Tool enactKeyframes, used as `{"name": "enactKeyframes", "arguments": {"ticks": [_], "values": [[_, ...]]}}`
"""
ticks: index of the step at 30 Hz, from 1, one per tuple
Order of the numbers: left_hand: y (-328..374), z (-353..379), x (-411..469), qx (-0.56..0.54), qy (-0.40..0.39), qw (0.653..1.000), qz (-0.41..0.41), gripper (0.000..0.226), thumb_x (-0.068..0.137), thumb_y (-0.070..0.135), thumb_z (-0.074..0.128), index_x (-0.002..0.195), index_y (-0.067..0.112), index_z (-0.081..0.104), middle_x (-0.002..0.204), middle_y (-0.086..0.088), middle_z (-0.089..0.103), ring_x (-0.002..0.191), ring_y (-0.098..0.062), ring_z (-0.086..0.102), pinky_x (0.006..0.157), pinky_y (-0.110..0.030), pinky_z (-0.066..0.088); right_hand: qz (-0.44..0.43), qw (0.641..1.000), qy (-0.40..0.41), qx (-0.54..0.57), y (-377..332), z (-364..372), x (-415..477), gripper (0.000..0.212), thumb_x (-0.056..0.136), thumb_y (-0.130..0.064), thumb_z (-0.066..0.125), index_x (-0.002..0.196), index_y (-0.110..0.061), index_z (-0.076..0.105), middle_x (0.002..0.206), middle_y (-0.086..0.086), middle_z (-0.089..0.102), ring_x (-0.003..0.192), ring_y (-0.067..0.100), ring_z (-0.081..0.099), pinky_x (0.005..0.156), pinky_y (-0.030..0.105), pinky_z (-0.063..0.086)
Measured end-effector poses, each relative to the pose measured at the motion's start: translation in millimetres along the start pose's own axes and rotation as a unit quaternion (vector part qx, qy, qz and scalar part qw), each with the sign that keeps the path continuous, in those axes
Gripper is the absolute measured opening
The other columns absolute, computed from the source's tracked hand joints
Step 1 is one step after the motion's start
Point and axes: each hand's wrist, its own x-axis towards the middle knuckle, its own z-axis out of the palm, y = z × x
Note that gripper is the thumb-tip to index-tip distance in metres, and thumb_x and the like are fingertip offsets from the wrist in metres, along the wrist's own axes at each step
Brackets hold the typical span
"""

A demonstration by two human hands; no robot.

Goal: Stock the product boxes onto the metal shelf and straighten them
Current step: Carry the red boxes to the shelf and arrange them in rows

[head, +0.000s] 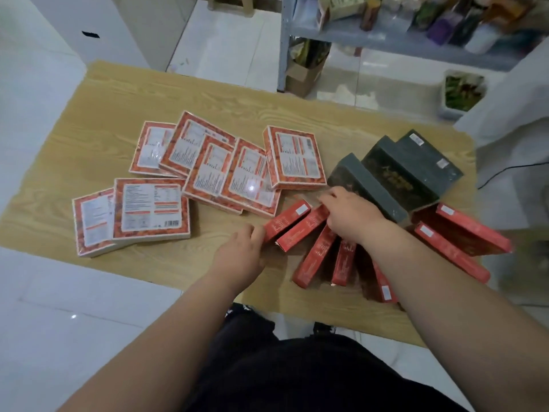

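Observation:
On a low wooden table [98, 93] lie several flat orange-red boxes [151, 212] with white labels up, spread across its left and middle. Several narrow red boxes [315, 254] fan out at the front right, and three dark green boxes [410, 171] lean behind them. My right hand [350, 215] rests on the far ends of the narrow red boxes, fingers curled over them. The fingertips of my left hand [243, 257] touch the near end of the leftmost narrow red box [285, 220]. The metal shelf [386, 37] stands beyond the table at the top right.
The shelf holds assorted bottles and packets. A cardboard carton [303, 75] sits under it on the white tiled floor, and a plastic tub of greens [462, 93] stands to its right. White fabric [517, 120] with a black cable lies at the right edge.

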Motion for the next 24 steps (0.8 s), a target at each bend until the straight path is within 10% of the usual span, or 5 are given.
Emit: {"name": "enactKeyframes", "arguments": {"ticks": [6, 15, 19, 24], "values": [[-41.1, -9.7, 18.9, -0.055, 0.007, 0.997, 0.047, 0.024, 0.088, 0.017, 0.061, 0.108, 0.015, 0.049, 0.1, -0.01, 0.054, 0.078, -0.038, 0.06, 0.055, -0.04, 0.038, -0.005, 0.999, -0.037, -0.014, -22.3, -2.8, 13.7, 0.045, 0.092, -0.038, 0.053, 0.133, -0.02, 0.058, 0.135, 0.005, 0.049, 0.115, 0.022, 0.056, 0.09, 0.037, 0.053], [-84.4, -13.2, -6.1, -0.042, -0.004, 0.999, 0.012, 0.049, 0.08, 0.031, 0.069, 0.124, 0.017, 0.051, 0.115, -0.004, 0.054, 0.088, -0.029, 0.063, 0.065, -0.035, 0.046, -0.08, 0.991, -0.11, 0.003, -56.4, 9.4, 17.3, 0.099, 0.072, -0.071, 0.073, 0.152, -0.023, 0.038, 0.155, 0.0, 0.029, 0.144, 0.02, 0.029, 0.112, 0.043, 0.042], [-77.7, -5.9, -17.7, -0.105, -0.002, 0.993, -0.05, 0.048, 0.079, 0.029, 0.072, 0.124, 0.02, 0.057, 0.11, 0.002, 0.048, 0.097, -0.02, 0.056, 0.075, -0.03, 0.044, -0.138, 0.982, -0.127, 0.003, -50.5, 11.8, 15.5, 0.102, 0.073, -0.056, 0.082, 0.156, -0.025, 0.03, 0.159, -0.006, 0.024, 0.146, 0.017, 0.022, 0.111, 0.04, 0.04], [-59.1, 4.1, -48.4, -0.174, 0.004, 0.975, -0.141, 0.036, 0.076, 0.033, 0.07, 0.11, 0.024, 0.061, 0.095, 0.007, 0.056, 0.083, -0.016, 0.057, 0.072, -0.036, 0.052, -0.212, 0.973, -0.087, 0.012, -38.4, 23.4, 20.4, 0.053, 0.086, -0.015, 0.07, 0.136, -0.026, 0.056, 0.141, -0.001, 0.047, 0.132, 0.022, 0.042, 0.103, 0.033, 0.042]]}}
